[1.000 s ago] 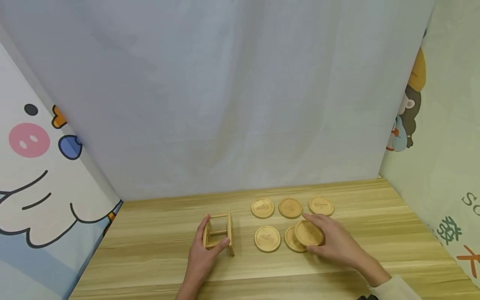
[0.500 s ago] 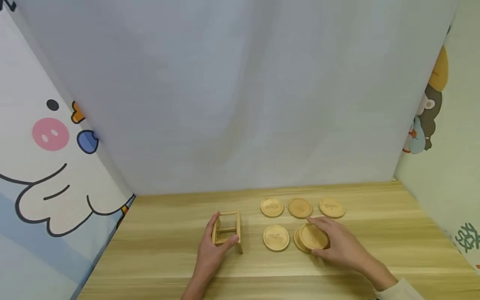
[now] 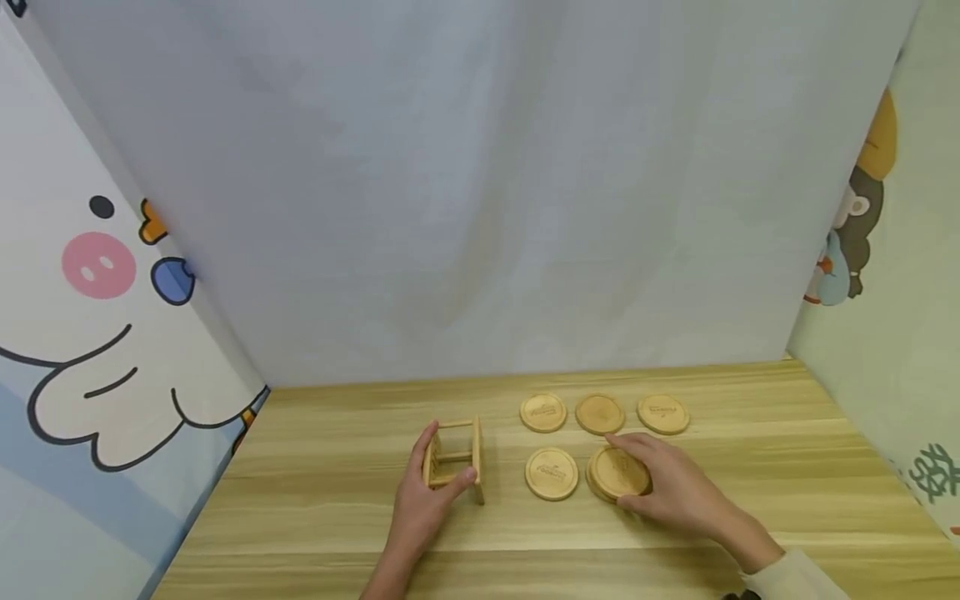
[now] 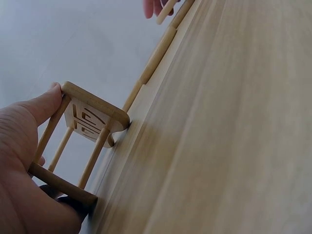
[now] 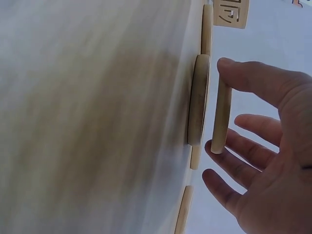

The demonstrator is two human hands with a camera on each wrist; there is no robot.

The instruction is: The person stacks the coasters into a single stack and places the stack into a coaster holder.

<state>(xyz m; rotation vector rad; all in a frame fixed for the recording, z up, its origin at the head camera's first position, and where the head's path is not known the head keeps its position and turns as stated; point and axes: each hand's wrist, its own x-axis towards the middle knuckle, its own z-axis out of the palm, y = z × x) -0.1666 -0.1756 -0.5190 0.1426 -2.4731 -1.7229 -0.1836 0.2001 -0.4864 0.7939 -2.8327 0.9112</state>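
My left hand [image 3: 420, 502] grips a small wooden coaster holder [image 3: 455, 457] between thumb and fingers, at the left of the coasters. In the left wrist view, the holder [image 4: 92, 119] shows round rods and an end plate with cut-out characters; its lower edge meets the tabletop. My right hand [image 3: 678, 487] pinches a round wooden coaster [image 3: 622, 472] by its edges. Beneath it lies another coaster [image 3: 597, 490], mostly covered in the head view. A narrow gap separates the held coaster [image 5: 222, 117] from the lower coaster [image 5: 198, 100] in the right wrist view.
Three coasters form a back row: left [image 3: 543, 413], middle [image 3: 600, 414] and right [image 3: 663, 414]. One more coaster [image 3: 551, 474] lies between the holder and my right hand. A pale curtain [image 3: 480, 208] hangs behind the wooden table [image 3: 337, 517], with printed panels at both sides.
The head view has shifted. My right hand has brought its coaster slightly left, more squarely over the lower one. My left hand keeps the holder in the same place.
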